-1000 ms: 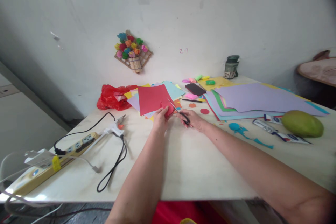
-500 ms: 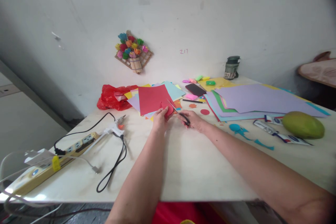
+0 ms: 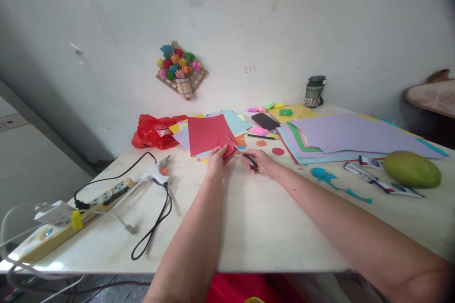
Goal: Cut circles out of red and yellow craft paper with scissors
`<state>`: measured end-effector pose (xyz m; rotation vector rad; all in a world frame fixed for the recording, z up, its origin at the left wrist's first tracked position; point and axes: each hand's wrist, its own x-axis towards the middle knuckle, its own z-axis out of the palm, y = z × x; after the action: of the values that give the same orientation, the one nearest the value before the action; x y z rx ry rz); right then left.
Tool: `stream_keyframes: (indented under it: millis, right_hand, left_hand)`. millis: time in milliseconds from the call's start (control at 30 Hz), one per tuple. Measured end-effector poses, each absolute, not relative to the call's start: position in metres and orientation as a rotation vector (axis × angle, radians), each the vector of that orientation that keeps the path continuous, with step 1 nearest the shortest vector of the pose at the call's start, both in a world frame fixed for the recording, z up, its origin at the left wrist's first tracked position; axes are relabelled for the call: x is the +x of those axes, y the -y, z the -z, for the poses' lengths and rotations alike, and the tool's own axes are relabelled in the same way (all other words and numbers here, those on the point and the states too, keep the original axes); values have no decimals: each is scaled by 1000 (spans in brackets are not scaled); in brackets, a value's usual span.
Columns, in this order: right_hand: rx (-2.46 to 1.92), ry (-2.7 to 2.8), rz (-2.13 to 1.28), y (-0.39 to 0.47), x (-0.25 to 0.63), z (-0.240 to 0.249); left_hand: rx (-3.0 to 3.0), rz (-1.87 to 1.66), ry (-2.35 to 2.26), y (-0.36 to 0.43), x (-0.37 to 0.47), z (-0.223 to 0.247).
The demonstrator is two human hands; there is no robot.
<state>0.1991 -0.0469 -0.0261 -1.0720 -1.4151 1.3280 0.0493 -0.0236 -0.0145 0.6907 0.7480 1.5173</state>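
Note:
My left hand (image 3: 216,160) pinches a small piece of red paper (image 3: 228,149) above the white table. In my right hand (image 3: 262,163) is a pair of scissors (image 3: 251,161) with dark handles, its blades pointing up and left against the red piece's right edge. Just behind both hands lies a large red sheet (image 3: 208,133) on top of several coloured sheets. To the right of the scissors, a red paper circle (image 3: 277,151) rests flat on the table near an orange paper cutout (image 3: 261,143).
A glue gun (image 3: 159,173) and a power strip (image 3: 103,201) with loose cables lie at the left. Stacked coloured sheets (image 3: 348,132), blue scraps (image 3: 322,175), tubes (image 3: 394,188) and a green mango (image 3: 412,169) are at the right. A red plastic bag (image 3: 151,132) sits behind.
Almost nothing differs. Both hands, the scissors and the red piece stay in nearly the same place, and the whole view has shifted very slightly.

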Motion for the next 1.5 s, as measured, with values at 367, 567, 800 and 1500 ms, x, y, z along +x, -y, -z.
stream_keyframes:
  millis: [367,567,800,1500]
  right_hand:
    - [-1047,1423,-1322,43,200,31]
    - [-1041,1419,-1337,42,200,33]
    - [-1066,1410,-1338,44,200,30]
    - [-1117,1364,-1363,46,197,26]
  left_hand:
    - [679,-1530,-738,22,48,17]
    - [655,-1539,-743,21,48,18]
    - [640,-1548,-755,23,48,16]
    - [615,-1488,-718,18,46,20]
